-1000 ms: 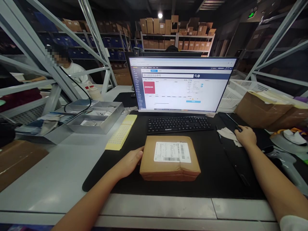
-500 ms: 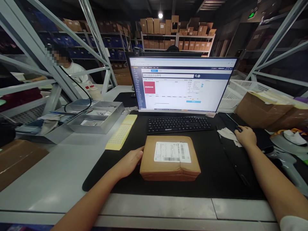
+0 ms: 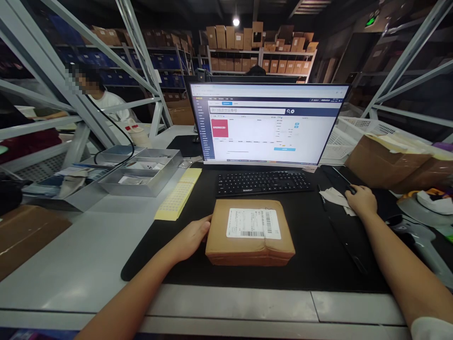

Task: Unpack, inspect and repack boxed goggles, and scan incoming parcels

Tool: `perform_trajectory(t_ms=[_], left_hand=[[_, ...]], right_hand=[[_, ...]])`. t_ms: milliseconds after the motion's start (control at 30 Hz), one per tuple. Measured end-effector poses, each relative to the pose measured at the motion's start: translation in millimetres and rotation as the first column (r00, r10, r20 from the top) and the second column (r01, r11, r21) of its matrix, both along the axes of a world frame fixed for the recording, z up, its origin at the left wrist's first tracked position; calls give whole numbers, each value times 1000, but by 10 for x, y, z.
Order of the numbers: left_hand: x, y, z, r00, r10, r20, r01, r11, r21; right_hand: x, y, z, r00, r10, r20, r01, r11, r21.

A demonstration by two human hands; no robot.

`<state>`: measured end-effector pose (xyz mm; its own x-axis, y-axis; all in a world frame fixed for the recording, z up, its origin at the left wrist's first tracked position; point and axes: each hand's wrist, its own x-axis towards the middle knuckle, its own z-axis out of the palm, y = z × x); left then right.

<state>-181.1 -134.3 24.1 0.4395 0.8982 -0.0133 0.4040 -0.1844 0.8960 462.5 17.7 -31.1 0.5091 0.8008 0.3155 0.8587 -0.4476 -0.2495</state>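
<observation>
A brown parcel [image 3: 247,248] with a white barcode label [image 3: 253,223] lies on the black desk mat [image 3: 311,255] in front of me. My left hand [image 3: 191,238] rests against the parcel's left side, fingers curled along its edge. My right hand [image 3: 361,200] lies cupped over a black mouse [image 3: 350,190] to the right of the keyboard [image 3: 264,182]. Behind the keyboard stands a wide monitor [image 3: 267,123] with a web form and a red tile on it.
Yellow label sheets [image 3: 179,194] and metal trays [image 3: 143,172] lie at the left. Crumpled paper [image 3: 332,196], brown boxes [image 3: 385,160], a white basket [image 3: 354,130] and a handheld scanner [image 3: 419,241] sit at the right. A seated person [image 3: 102,101] is behind the steel frame at the left.
</observation>
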Motion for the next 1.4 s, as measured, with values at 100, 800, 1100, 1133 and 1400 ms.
perform_trajectory(t_ms=[100, 800, 1100, 1133, 1400], left_hand=[[-2, -3, 0, 1000, 2, -2, -2, 1000, -4], [5, -2, -2, 1000, -3, 15, 3, 1000, -16], [-9, 2, -25, 1000, 2, 7, -2, 1000, -2], [-10, -1, -20, 1000, 2, 9, -2, 1000, -5], [-7, -10, -1, 1000, -7, 6, 7, 1000, 7]], right_hand=[[2, 1, 1, 1000, 0, -2, 0, 1000, 2], [-17, -14, 17, 1000, 1, -5, -1, 1000, 4], [-48, -27, 42, 1000, -4, -14, 4, 1000, -4], [-47, -30, 44, 1000, -3, -15, 3, 1000, -6], [-63, -22, 50, 1000, -8, -20, 8, 1000, -9]])
